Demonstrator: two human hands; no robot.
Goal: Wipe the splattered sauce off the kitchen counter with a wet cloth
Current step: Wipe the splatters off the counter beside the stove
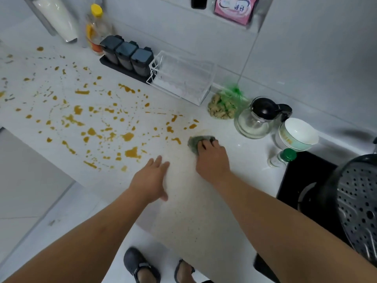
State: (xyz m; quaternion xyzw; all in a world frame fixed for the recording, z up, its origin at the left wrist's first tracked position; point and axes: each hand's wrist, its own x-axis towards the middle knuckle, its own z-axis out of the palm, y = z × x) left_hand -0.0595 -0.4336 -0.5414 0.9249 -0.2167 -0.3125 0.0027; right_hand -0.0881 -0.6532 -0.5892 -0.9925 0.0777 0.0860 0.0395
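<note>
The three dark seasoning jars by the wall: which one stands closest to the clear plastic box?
The rightmost seasoning jar, at the end of the black tray. It stands beside the clear plastic box; the other two stand nearer the yellow-capped bottle.

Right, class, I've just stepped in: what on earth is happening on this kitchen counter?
A person is wiping orange-brown sauce splatter off a white counter. The right hand presses a grey-green cloth flat at the right edge of the mess; the left hand rests open on the counter beside it, holding nothing. The area near the cloth looks clean, but most of the splatter to its left has not yet been wiped.
</note>
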